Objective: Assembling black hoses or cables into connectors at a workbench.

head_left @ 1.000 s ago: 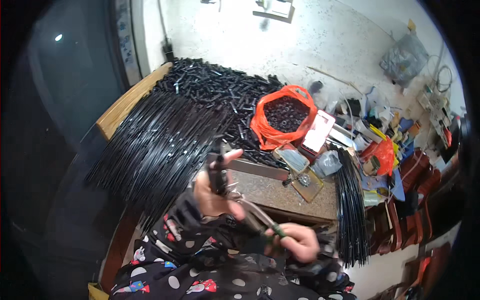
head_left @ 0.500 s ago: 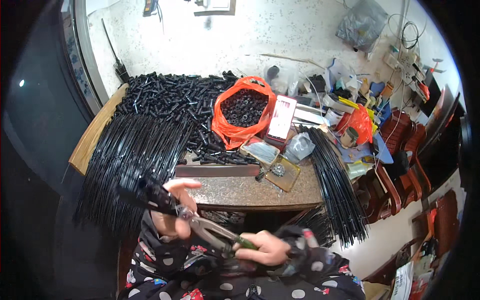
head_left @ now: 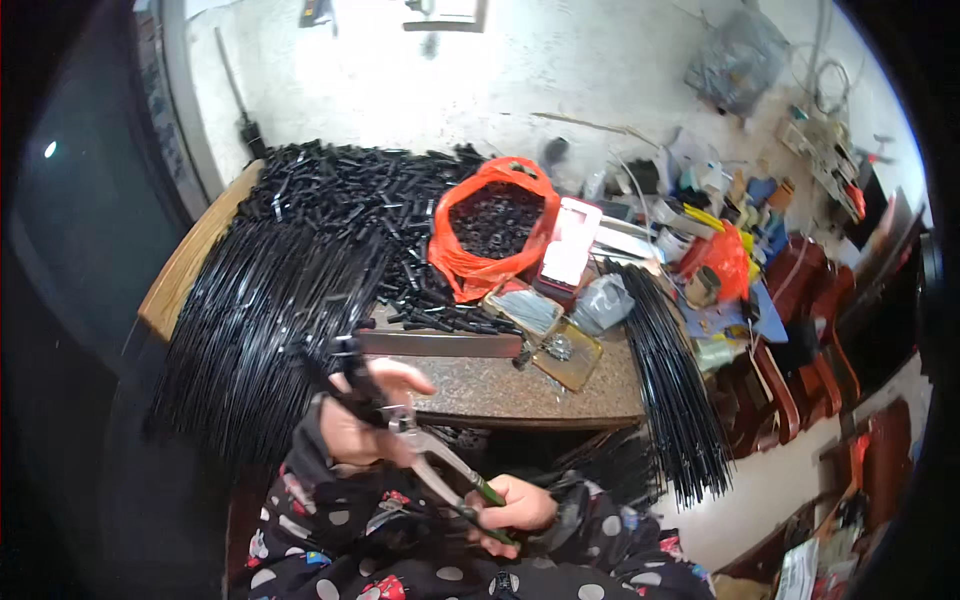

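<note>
A pair of metal pliers [head_left: 447, 453] with green grip ends slants across my lap. My right hand [head_left: 523, 506] is closed round its handles, which stand apart. The pliers' jaws reach my left hand [head_left: 352, 435], whose fingers wrap a dark, tube-like black part [head_left: 350, 370] that is smeared by motion. The thumb of that hand points up and away from the part. Whether the jaws bite on the part cannot be made out. Just beyond the left hand, a thick layer of thin black rods [head_left: 265, 310] hangs over the table's front edge.
Short black tubular pieces [head_left: 340, 195] are heaped at the back. An orange bag [head_left: 462, 270] holds small black rings, beside a phone [head_left: 570, 245], a tray of thin pins [head_left: 528, 306] and a yellowish tray [head_left: 570, 365]. More black rods [head_left: 675, 380] overhang the stone-topped table [head_left: 500, 385] at right.
Both hands remain on the same things. My left hand, with the black part and the pliers' jaws, has shifted slightly right and down. The pliers' handles now spread wider and the view has tilted slightly.
</note>
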The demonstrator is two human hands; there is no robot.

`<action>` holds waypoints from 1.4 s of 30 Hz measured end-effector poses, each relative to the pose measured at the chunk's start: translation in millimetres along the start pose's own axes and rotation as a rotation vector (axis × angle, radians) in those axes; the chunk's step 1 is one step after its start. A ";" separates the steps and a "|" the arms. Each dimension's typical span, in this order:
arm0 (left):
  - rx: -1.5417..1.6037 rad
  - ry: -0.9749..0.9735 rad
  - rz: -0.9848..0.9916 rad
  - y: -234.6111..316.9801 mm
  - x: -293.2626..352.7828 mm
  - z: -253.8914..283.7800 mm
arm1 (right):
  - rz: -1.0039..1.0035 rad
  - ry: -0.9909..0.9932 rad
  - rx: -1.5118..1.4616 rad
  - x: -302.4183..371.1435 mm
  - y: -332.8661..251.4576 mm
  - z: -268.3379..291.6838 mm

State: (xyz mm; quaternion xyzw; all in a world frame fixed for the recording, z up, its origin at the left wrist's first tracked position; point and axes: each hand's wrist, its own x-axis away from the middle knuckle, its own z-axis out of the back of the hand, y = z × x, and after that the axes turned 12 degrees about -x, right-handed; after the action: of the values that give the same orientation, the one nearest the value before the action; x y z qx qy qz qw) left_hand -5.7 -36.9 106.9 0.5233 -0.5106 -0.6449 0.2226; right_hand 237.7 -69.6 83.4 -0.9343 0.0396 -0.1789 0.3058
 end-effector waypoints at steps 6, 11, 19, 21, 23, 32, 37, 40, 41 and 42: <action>-0.530 0.180 0.069 36.0 -9.8 -16.8 | 0.810 0.841 1.202 -1.5 -5.4 -17.4; -0.124 0.105 0.205 22.2 -2.5 -6.7 | 0.178 0.383 0.358 11.7 -10.6 -33.7; -0.497 0.107 -0.065 20.4 -5.5 -6.2 | 0.745 0.738 1.264 -0.9 -15.2 -7.9; -0.484 0.166 -0.013 32.9 2.3 -4.2 | 0.976 0.847 1.512 -4.4 -14.7 -9.2; -0.473 0.161 -0.016 27.7 0.5 -1.7 | 0.893 0.852 1.609 -8.0 -8.1 -25.3; -0.547 0.214 0.010 39.7 0.5 -15.9 | 0.133 0.206 0.210 10.9 -23.7 -30.6; -0.592 0.213 0.014 37.6 0.9 -14.0 | 0.305 0.383 0.391 -11.9 17.5 -30.2; -0.491 0.261 0.048 36.7 1.4 -26.5 | 0.449 0.438 0.407 -22.9 35.6 -22.9; -0.379 0.311 0.089 36.5 0.7 -32.8 | 0.509 0.591 0.600 -23.4 33.2 -23.9; -0.277 0.372 0.130 38.0 2.6 -34.8 | 0.563 0.728 0.798 -27.0 28.9 -26.4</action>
State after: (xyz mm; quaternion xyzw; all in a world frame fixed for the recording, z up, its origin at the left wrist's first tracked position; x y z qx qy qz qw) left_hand 15.4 -68.3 142.0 0.5635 -0.4001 -0.5856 0.4237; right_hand 204.0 -102.7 77.9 -0.5801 0.3170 -0.4004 0.6346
